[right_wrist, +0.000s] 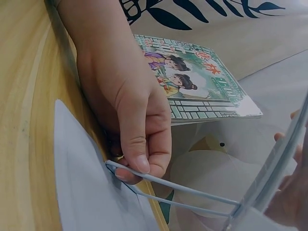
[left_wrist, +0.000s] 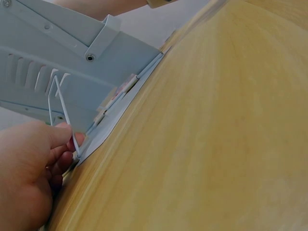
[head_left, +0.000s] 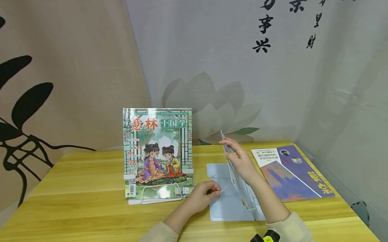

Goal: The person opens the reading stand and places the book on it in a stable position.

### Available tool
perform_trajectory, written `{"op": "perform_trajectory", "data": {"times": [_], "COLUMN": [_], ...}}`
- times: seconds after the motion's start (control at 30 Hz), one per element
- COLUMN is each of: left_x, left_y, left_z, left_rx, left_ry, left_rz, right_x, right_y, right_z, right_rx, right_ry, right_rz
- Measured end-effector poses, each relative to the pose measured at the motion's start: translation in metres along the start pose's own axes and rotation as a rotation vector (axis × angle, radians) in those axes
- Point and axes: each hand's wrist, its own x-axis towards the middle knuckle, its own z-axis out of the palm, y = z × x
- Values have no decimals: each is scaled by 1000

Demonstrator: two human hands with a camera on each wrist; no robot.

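A pale blue-grey metal book stand stands half unfolded on the table, its flat base [head_left: 221,208] lying down and its back plate [head_left: 239,188] raised nearly upright, edge-on in the head view. My right hand [head_left: 245,166] holds the back plate by its upper part, fingers on one side and thumb on the other. My left hand [head_left: 202,198] pinches the end of a thin wire support [left_wrist: 65,108] low at the base's left edge. In the right wrist view the wire [right_wrist: 187,192] runs from the left fingertips up to the plate. Slots and brackets show on the plate in the left wrist view.
To the left, a green illustrated magazine [head_left: 159,149] leans upright on another stand with a wire holder [head_left: 161,186]. A purple and white book [head_left: 292,174] lies flat on the right of the wooden table [head_left: 85,201]. A printed curtain [head_left: 192,43] hangs behind.
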Motion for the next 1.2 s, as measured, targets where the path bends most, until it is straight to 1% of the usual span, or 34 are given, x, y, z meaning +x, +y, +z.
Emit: {"op": "perform_trajectory", "data": {"times": [0.07,0.47,0.57,0.77,0.93,1.07,1.2], "left_x": [0,-3,-3,-3,-2,-2,-3], "left_y": [0,0,0,1,2,3,2], "left_z": [0,-3,-3,-3,-2,-2,-1], "left_rx": [2,-6,-1,-14,-33,-49,-59], "left_ry": [-4,-18,-20,-20,-22,-25,-20], "left_rz": [2,-8,-6,-7,7,19,9], "right_x": [-2,-2,0,6,6,5,4], "right_y": [-9,-12,-6,21,25,28,29], "right_z": [1,5,4,4,8,9,9], "right_rx": [-2,-9,-5,-20,-34,-27,-24], "right_ry": [-7,-5,-5,-7,-23,-18,-25], "right_rz": [5,-5,-10,-12,-28,-39,-52]}}
